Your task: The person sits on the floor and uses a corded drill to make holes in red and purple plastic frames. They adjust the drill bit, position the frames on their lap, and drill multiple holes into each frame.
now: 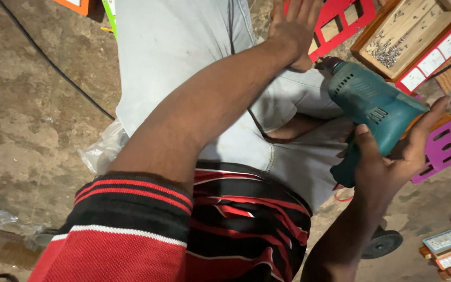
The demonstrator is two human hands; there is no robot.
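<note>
Right hand (387, 167) clenched around teal plastic power drill (374, 112); left hand (294, 28) released, flat against red cut-out wooden panel (340, 21); drilling step, needing steady aim beside left palm

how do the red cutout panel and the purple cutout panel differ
The red panel lies at the top of the view, under the flat left hand; the purple panel sits at the right edge, just past the right hand gripping the teal drill. The red panel shows large square openings, the purple one narrow slots. Both are flat painted cutout pieces, partly hidden by the hands.
</note>
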